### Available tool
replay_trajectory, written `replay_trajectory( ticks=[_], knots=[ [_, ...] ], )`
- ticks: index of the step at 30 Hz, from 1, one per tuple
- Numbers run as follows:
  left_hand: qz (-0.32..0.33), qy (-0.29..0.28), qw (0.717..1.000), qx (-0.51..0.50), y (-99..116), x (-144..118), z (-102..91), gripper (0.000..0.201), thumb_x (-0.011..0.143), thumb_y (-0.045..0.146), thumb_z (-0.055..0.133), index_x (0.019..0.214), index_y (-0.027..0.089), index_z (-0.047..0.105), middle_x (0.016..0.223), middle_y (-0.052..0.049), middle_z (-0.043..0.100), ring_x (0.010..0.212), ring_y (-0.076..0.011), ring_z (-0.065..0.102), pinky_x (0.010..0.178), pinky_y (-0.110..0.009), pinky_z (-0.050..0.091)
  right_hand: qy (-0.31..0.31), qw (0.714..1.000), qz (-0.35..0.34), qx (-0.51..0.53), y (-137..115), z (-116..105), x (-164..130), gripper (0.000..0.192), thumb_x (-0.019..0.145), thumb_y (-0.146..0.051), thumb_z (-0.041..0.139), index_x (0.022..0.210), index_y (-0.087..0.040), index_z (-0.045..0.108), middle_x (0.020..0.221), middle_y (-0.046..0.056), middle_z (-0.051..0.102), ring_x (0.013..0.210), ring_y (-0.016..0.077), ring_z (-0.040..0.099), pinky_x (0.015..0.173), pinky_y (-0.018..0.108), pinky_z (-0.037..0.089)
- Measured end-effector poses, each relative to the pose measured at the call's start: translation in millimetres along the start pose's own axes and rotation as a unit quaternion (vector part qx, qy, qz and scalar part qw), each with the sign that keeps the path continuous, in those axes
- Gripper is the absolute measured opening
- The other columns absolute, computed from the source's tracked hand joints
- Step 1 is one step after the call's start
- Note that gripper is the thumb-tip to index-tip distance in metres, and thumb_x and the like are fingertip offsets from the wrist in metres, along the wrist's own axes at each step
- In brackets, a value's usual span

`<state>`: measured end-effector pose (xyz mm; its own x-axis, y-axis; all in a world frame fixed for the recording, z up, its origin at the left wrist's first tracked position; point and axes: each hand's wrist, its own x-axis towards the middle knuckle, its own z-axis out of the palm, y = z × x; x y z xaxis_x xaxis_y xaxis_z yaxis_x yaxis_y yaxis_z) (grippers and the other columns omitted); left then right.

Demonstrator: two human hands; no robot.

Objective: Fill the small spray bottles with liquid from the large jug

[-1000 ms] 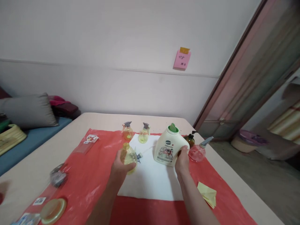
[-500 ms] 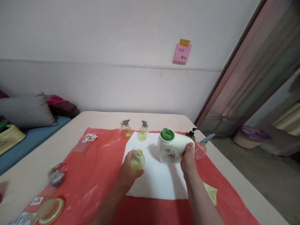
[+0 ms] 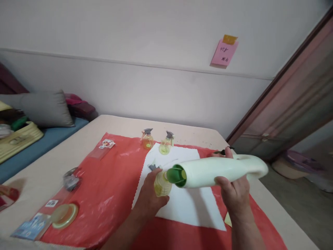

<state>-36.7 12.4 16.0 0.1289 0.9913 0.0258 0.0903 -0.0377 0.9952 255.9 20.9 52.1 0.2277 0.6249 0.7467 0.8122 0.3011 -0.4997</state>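
The right hand (image 3: pixel 236 194) is clasped around a pale detergent jug (image 3: pixel 212 172), held nearly horizontal; a translucent yellow bottle (image 3: pixel 163 187) is gripped in the left hand (image 3: pixel 150 192) above a white sheet (image 3: pixel 186 212). The jug's green spout (image 3: pixel 174 176) is set at the bottle's mouth, which is obscured; liquid flow cannot be made out.
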Motion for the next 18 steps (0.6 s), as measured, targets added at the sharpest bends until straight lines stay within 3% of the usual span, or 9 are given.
replay_trajectory(
  ticks=[4, 8, 11, 18],
  knots=[
    [-0.009, -0.002, 1.0, 0.002, 0.1, -1.9, 2.2, 0.081, 0.061, 0.017, 0.077, 0.139, 0.027, 0.06, 0.14, -0.01, 0.065, 0.13, -0.0383, 0.058, 0.113, -0.054, 0.044, -0.011, 0.995, -0.079, -0.053, -0.7, -8.6, 3.4, 0.089, 0.098, -0.083, 0.036, 0.154, -0.016, 0.056, 0.116, 0.016, 0.078, 0.124, 0.04, 0.064, 0.119, 0.063, 0.032],
    [-0.009, -0.002, 1.0, 0.027, -8.2, -3.8, 4.2, 0.082, 0.062, 0.017, 0.076, 0.142, 0.028, 0.057, 0.137, -0.009, 0.066, 0.123, -0.0356, 0.062, 0.108, -0.051, 0.048, 0.004, 0.983, -0.149, -0.105, 2.3, -14.1, 6.4, 0.084, 0.103, -0.077, 0.034, 0.155, -0.015, 0.055, 0.12, 0.016, 0.077, 0.125, 0.04, 0.065, 0.124, 0.064, 0.028],
    [-0.018, -0.011, 0.998, 0.052, -11.7, -3.9, 4.8, 0.086, 0.061, 0.017, 0.075, 0.144, 0.026, 0.054, 0.138, -0.01, 0.065, 0.123, -0.0355, 0.061, 0.106, -0.051, 0.049, 0.005, 0.971, -0.178, -0.156, 2.9, -17.3, 7.8, 0.091, 0.102, -0.079, 0.032, 0.163, -0.012, 0.045, 0.122, 0.018, 0.077, 0.124, 0.0414, 0.066, 0.123, 0.066, 0.031],
    [-0.032, -0.029, 0.996, 0.078, -1.7, -3.4, 4.4, 0.086, 0.059, 0.013, 0.073, 0.142, 0.025, 0.054, 0.143, -0.01, 0.061, 0.132, -0.0372, 0.058, 0.113, -0.053, 0.047, -0.005, 0.941, -0.263, -0.212, 2.8, -32.2, 12.6, 0.096, 0.102, -0.077, 0.032, 0.169, -0.009, 0.03, 0.124, 0.018, 0.078, 0.114, 0.0385, 0.072, 0.128, 0.063, 0.03]
  ],
)
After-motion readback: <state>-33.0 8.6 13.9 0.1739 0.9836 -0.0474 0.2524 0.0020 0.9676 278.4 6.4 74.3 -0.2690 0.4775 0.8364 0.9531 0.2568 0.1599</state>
